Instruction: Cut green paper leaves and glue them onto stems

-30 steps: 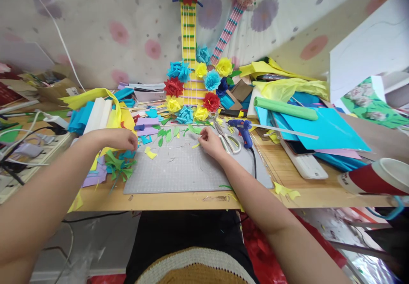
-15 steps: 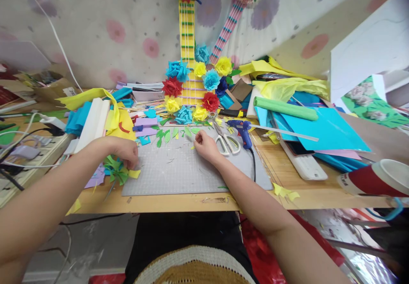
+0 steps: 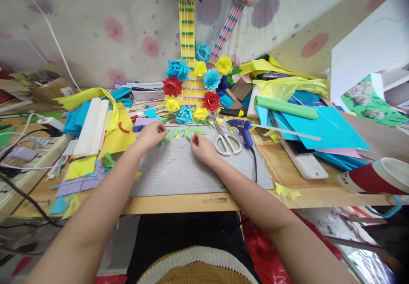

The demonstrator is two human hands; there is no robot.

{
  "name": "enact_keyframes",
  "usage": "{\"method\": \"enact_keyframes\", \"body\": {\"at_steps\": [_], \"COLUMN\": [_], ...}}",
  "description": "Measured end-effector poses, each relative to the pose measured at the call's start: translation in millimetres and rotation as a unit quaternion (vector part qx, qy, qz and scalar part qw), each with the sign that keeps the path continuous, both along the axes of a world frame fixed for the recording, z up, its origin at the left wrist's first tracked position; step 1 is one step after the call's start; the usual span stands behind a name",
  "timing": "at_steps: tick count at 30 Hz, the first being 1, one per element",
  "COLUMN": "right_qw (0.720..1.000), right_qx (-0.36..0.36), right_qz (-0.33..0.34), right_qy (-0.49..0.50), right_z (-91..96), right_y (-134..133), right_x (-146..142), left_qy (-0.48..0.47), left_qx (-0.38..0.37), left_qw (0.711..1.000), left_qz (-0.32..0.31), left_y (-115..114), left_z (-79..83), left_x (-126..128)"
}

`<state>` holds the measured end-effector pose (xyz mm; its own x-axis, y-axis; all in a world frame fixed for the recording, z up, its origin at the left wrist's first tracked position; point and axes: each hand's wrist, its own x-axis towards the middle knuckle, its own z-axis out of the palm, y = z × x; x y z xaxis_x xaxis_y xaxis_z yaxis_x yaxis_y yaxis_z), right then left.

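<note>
My left hand (image 3: 151, 134) is over the far left part of the grey cutting mat (image 3: 179, 177), its fingertips closed on a green paper leaf (image 3: 168, 137). My right hand (image 3: 203, 147) rests on the mat with thumb and fingers pinched together; whatever may be between them is too small to make out. Several more green paper leaves (image 3: 188, 133) lie along the mat's far side, between the hands. Scissors (image 3: 227, 142) with white handles lie just right of my right hand, and a blue glue gun (image 3: 243, 131) lies beyond them.
Behind the mat stands a yellow paper guitar (image 3: 188, 32) decorated with paper flowers. Crepe paper (image 3: 91, 126) and scraps (image 3: 83, 177) lie at left beside a power strip (image 3: 28, 158). Blue sheets (image 3: 335, 128), a white phone (image 3: 308, 164) and a red-and-white cup (image 3: 370, 177) are at right.
My left hand has moved right and away from me, from the green scraps at the mat's left edge to the leaves. My right hand has barely shifted.
</note>
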<state>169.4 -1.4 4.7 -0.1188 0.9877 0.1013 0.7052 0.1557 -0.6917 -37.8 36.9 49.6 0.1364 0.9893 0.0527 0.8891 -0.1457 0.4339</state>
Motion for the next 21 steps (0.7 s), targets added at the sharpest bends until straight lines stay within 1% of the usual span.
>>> {"method": "enact_keyframes", "body": {"at_steps": [2,5,9,12,15,18,21], "right_qw": [1.0,0.999,0.999,0.999,0.999,0.997,0.996], "right_qx": [0.003,-0.011,-0.033,-0.044,-0.036,-0.017,-0.01], "right_qz": [0.008,0.01,0.007,-0.013,-0.031,-0.043,-0.05], "right_qy": [-0.009,-0.029,-0.035,-0.016,0.017,0.055,0.072], "right_z": [0.5,1.5,3.5,4.5,3.5,-0.3,-4.5], "right_y": [-1.1,0.2,8.3,16.5,21.8,22.5,20.6], "right_x": [-3.4,-9.2,-20.4,-29.1,-33.9,-34.0,-31.4], "left_qy": [-0.037,-0.052,-0.049,-0.06,-0.065,-0.037,-0.011], "left_qx": [0.029,0.069,0.085,0.088,0.107,0.138,0.153], "left_qw": [0.999,0.996,0.995,0.994,0.992,0.99,0.986], "left_qz": [0.02,0.001,-0.03,-0.031,-0.005,0.025,0.063], "left_y": [-3.5,-6.7,-5.6,-3.0,-2.1,-6.5,-17.2], "left_z": [-13.6,-28.4,-34.5,-33.5,-30.9,-28.8,-27.9], "left_x": [14.7,25.0,21.2,13.4,0.5,-20.5,-45.8]}}
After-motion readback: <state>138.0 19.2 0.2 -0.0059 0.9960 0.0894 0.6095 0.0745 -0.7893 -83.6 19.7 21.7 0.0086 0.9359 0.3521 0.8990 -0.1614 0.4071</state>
